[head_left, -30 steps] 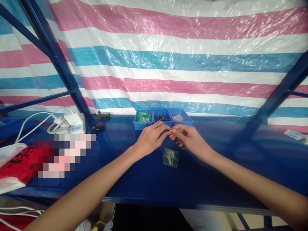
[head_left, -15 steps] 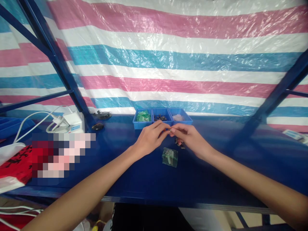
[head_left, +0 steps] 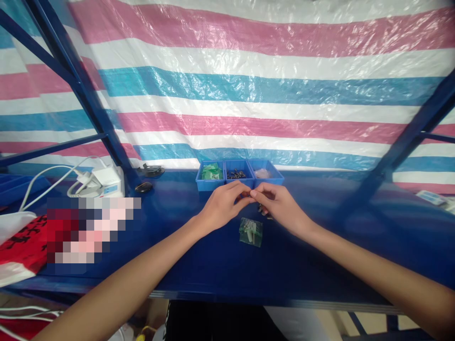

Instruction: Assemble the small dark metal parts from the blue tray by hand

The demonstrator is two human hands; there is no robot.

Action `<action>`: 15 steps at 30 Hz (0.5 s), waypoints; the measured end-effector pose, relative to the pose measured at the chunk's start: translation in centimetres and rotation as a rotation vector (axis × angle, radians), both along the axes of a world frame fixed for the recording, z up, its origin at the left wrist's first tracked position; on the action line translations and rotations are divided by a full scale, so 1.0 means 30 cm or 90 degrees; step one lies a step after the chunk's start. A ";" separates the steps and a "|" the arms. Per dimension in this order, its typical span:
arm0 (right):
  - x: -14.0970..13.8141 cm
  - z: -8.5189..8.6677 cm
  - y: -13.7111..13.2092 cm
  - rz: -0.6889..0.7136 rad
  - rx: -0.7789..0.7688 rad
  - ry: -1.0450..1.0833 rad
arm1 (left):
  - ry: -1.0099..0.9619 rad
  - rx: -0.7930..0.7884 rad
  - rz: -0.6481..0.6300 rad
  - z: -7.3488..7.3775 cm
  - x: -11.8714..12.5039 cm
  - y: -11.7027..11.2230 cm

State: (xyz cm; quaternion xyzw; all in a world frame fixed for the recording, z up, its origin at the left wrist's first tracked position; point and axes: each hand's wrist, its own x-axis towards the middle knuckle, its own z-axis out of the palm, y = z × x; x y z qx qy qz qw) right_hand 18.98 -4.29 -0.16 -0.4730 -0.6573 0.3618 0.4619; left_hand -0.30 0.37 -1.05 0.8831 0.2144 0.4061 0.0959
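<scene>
My left hand point(head_left: 226, 202) and my right hand point(head_left: 276, 201) meet above the blue table, fingertips pinched together. Whatever sits between the fingertips is too small and covered to make out. Just in front of them stands a blue three-part bin point(head_left: 210, 185). Its left compartment holds green packets point(head_left: 212, 171), the middle one small dark metal parts point(head_left: 235, 174), the right one clear plastic pieces point(head_left: 262, 173). Under my right hand a few small metal parts point(head_left: 262, 209) lie partly hidden. Nearer to me lies a clear green-tinted bag point(head_left: 250, 232) with light-coloured pieces inside.
To the left are a white power strip point(head_left: 113, 188) with plugs and cables, a black mouse-shaped object point(head_left: 144, 187), and a red and white bag point(head_left: 23, 241). Blue metal posts point(head_left: 95, 109) frame the table point(head_left: 313, 274). Striped sheeting point(head_left: 256, 94) hangs behind.
My fingertips have closed in slightly; the small glint seen between them earlier is now covered. The bag and bin stay in place.
</scene>
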 end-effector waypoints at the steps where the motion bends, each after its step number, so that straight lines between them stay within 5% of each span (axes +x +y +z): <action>1: 0.000 -0.002 0.002 0.000 -0.009 0.005 | 0.002 0.000 0.000 0.001 0.000 0.000; 15: 0.010 0.003 0.006 0.100 -0.172 0.187 | -0.038 0.079 0.029 -0.002 0.001 0.003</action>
